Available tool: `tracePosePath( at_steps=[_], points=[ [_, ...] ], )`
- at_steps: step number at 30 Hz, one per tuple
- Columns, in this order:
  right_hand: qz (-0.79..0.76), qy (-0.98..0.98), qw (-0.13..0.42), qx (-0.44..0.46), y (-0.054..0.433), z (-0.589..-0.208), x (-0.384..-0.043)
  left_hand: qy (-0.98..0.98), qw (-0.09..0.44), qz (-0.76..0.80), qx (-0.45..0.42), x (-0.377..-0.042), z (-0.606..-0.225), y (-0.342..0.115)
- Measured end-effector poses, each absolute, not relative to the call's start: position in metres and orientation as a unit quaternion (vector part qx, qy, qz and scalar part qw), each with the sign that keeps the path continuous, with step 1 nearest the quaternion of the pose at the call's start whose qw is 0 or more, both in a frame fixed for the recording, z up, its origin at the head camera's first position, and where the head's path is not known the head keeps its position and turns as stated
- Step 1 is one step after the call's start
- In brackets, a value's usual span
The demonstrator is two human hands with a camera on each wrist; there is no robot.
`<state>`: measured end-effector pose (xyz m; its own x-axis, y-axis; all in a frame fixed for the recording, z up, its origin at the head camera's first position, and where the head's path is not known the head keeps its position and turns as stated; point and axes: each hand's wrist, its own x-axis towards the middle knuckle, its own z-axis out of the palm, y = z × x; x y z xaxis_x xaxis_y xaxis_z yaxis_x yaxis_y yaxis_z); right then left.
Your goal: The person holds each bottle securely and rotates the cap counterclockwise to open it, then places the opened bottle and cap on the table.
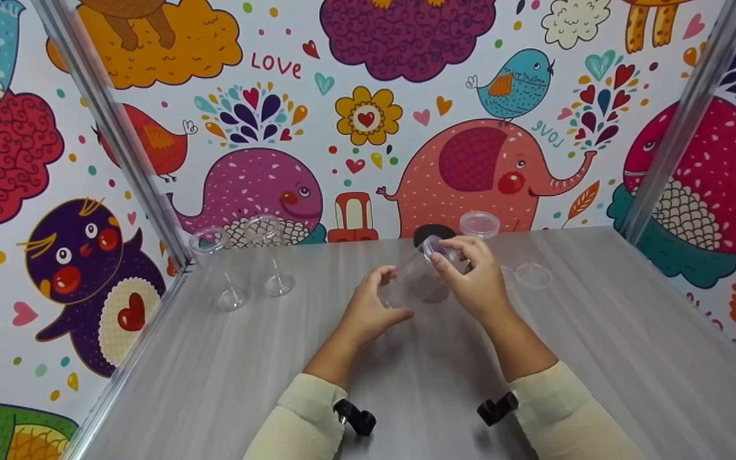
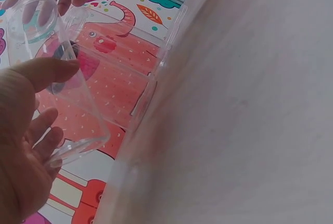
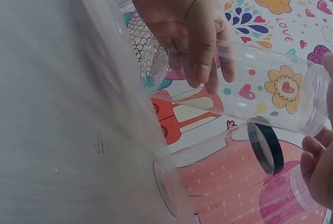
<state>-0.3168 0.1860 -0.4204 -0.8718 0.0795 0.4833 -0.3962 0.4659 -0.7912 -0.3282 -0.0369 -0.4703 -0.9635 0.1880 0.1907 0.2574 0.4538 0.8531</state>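
A clear plastic jar (image 1: 411,281) is held tilted above the table, its rimmed end raised toward the right. Around its lower part my left hand (image 1: 368,308) curls, thumb on one side and fingers on the other; the left wrist view shows this hand (image 2: 23,135) close up. My right hand (image 1: 482,281) grips the rimmed end with thumb and fingertips. In the right wrist view the jar (image 3: 244,86) is see-through, with nothing visible inside. Whether a separate clear lid sits on that rim, I cannot tell. Behind the hands stands another jar with a black lid (image 3: 266,148).
Two clear jars (image 1: 220,275) (image 1: 272,255) stand at the back left of the grey table (image 1: 246,370). Behind my right hand is another clear jar (image 1: 480,225), with a clear disc (image 1: 534,276) beside it. Cartoon-printed walls (image 1: 368,166) enclose the table's back and sides.
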Motion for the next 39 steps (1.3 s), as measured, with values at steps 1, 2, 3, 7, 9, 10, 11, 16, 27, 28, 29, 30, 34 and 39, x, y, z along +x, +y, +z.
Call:
tracePosePath(
  at_steps=[1, 2, 3, 7, 9, 10, 11, 16, 27, 28, 29, 30, 34, 39],
  points=[
    [0.508, -0.823, 0.234, 0.1, 0.1859, -0.4206, -0.3166, -0.852, 0.034, -0.507, -0.13, -0.3282, -0.4703, -0.0368],
    [0.509, -0.822, 0.234, 0.105, 0.1858, -0.4208, -0.3168, -0.852, 0.034, -0.507, -0.129, -0.3283, -0.4703, -0.0367],
    [0.509, -0.822, 0.234, 0.109, 0.1858, -0.421, -0.3168, -0.851, 0.034, -0.508, -0.128, -0.3283, -0.4703, -0.0366],
    [0.511, -0.819, 0.23, 0.122, 0.1862, -0.4208, -0.3166, -0.849, 0.032, -0.512, -0.127, -0.3283, -0.4704, -0.0367],
    [0.512, -0.819, 0.227, 0.129, 0.1867, -0.4205, -0.3167, -0.848, 0.032, -0.513, -0.128, -0.3283, -0.4707, -0.0371],
    [0.513, -0.817, 0.225, 0.134, 0.1868, -0.4201, -0.3167, -0.848, 0.032, -0.513, -0.128, -0.3284, -0.4708, -0.0373],
    [0.514, -0.816, 0.223, 0.139, 0.1871, -0.4202, -0.317, -0.848, 0.032, -0.513, -0.13, -0.3285, -0.4709, -0.0376],
    [0.536, -0.8, 0.213, 0.164, 0.1875, -0.4199, -0.3166, -0.845, 0.034, -0.516, -0.134, -0.3303, -0.4713, -0.0386],
    [0.558, -0.782, 0.215, 0.173, 0.1864, -0.4207, -0.3149, -0.84, 0.027, -0.528, -0.121, -0.3299, -0.4705, -0.0374],
    [0.556, -0.783, 0.218, 0.174, 0.1864, -0.4207, -0.3151, -0.84, 0.026, -0.528, -0.121, -0.3299, -0.4703, -0.0376],
    [0.552, -0.785, 0.22, 0.175, 0.1865, -0.4208, -0.3154, -0.84, 0.026, -0.529, -0.122, -0.3298, -0.47, -0.0379],
    [0.549, -0.787, 0.221, 0.177, 0.1866, -0.421, -0.3159, -0.839, 0.026, -0.529, -0.124, -0.3299, -0.4699, -0.0382],
    [0.537, -0.791, 0.229, 0.181, 0.1869, -0.4222, -0.3172, -0.839, 0.024, -0.53, -0.123, -0.3299, -0.4697, -0.0387],
    [0.522, -0.806, 0.236, 0.146, 0.1862, -0.4218, -0.3172, -0.84, 0.019, -0.529, -0.121, -0.3309, -0.4705, -0.0385]
  ],
)
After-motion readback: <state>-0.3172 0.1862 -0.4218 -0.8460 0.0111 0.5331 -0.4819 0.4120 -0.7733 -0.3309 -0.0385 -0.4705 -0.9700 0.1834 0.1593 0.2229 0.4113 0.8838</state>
